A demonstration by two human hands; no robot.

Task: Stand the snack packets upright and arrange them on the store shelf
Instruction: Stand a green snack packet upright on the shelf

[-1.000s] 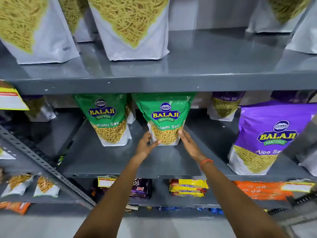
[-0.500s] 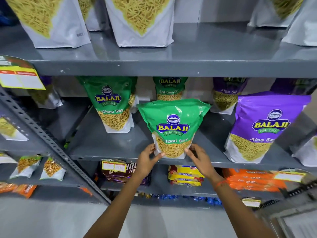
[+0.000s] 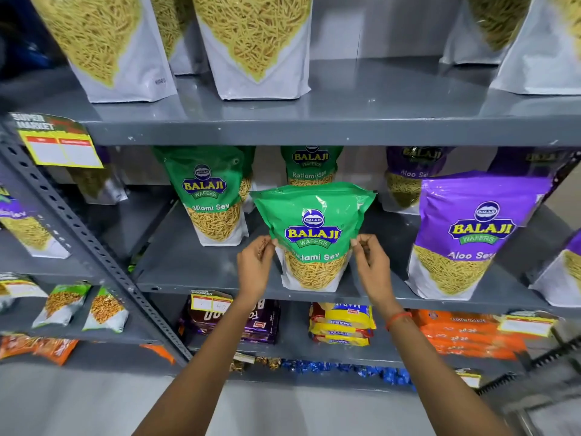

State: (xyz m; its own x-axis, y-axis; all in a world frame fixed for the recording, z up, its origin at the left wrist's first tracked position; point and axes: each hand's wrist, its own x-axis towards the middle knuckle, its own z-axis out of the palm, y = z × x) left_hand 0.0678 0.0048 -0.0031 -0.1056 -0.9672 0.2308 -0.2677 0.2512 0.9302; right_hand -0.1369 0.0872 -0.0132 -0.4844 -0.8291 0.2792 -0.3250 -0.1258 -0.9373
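Note:
A green Ratlami Sev packet (image 3: 312,234) stands upright at the front edge of the grey middle shelf (image 3: 188,278). My left hand (image 3: 255,265) pinches its left edge and my right hand (image 3: 371,262) pinches its right edge, at mid height. A second green packet (image 3: 209,196) stands upright to its left, further back. A third green packet (image 3: 311,166) stands behind the held one, partly hidden. A purple Aloo Sev packet (image 3: 471,234) stands at the right front, with more purple packets (image 3: 408,177) behind it.
The upper shelf (image 3: 345,130) carries large white sev bags (image 3: 254,45). The bottom shelf holds biscuit packs (image 3: 341,324) and orange cookie packs (image 3: 465,335). A perforated grey upright (image 3: 78,234) divides off the left bay with small packets (image 3: 63,305). A price tag (image 3: 59,146) hangs at upper left.
The green packet came forward from mid-shelf to the front edge. Both hands slid up from its base to its sides. The third green packet behind it came into sight.

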